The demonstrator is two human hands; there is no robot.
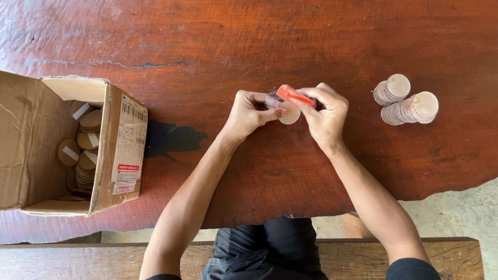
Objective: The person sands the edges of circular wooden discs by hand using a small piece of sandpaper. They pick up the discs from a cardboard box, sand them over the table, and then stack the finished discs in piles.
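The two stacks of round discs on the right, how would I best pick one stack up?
Probably around its sides, coming down from above. Each stack of discs is a column of thin round pieces standing on the table, so a grip wrapping the rims holds them together. Come from the outer side, since the stacks look very close together.

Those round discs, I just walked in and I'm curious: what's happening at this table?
A person seated at a dark wooden table holds one pale round disc in the left hand and works an orange tool against it with the right hand. Two stacks of discs stand to the right; more fill an open cardboard box on the left.
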